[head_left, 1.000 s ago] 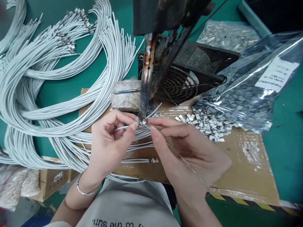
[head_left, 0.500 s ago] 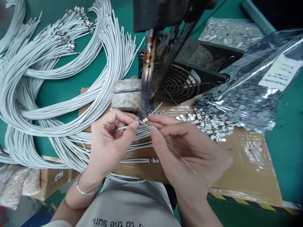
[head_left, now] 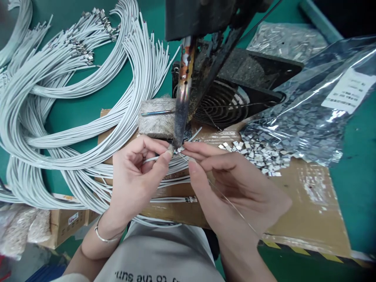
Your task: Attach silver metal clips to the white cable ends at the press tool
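Note:
My left hand [head_left: 135, 176] pinches the end of a white cable [head_left: 150, 159] and holds it under the tip of a fixed soldering iron [head_left: 182, 94]. My right hand [head_left: 235, 184] pinches a thin solder wire [head_left: 232, 205] between thumb and forefinger, its end at the iron tip beside a small metal terminal [head_left: 179, 149]. Both hands meet just below the iron, over a cardboard sheet [head_left: 305, 196].
A large heap of white cables [head_left: 58, 98] covers the green table on the left. A black fan [head_left: 232, 102] sits behind the iron. Loose metal terminals [head_left: 258, 154] spill from a clear bag [head_left: 308, 113] on the right. A block with tweezers [head_left: 155, 115] lies behind my left hand.
Almost nothing differs; my right hand has shifted very slightly at the iron tip, and the camera moved a touch.

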Demonstrator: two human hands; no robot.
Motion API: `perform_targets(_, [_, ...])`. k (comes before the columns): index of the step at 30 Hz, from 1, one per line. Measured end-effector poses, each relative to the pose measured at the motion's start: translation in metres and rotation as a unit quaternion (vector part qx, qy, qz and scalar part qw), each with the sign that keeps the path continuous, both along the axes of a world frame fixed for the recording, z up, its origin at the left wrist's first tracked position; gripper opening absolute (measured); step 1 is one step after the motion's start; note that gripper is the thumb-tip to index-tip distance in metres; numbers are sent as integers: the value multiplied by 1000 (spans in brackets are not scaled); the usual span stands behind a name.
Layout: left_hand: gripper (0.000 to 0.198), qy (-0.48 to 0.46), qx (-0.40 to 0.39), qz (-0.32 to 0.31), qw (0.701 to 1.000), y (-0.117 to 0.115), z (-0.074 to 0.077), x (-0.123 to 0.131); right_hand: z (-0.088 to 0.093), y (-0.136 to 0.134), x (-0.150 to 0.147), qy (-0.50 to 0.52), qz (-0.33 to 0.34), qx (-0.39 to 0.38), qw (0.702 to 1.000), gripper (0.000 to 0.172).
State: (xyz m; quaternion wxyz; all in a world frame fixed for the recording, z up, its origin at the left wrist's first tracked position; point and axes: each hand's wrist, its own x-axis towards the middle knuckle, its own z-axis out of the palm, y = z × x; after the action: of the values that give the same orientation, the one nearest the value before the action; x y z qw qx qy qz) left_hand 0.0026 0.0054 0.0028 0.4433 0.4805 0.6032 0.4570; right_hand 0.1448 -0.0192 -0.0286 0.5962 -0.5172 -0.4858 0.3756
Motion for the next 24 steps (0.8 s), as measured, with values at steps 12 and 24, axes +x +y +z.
perform_targets(12, [17,-1,-12,0,1000,1,-1,1,-2,-2,0,-5,9,-10,1000,23])
perform_targets(24, [13,-12,-18,9,1000,1,-2,0,-1,-2,1,-27,-5,9,1000,22])
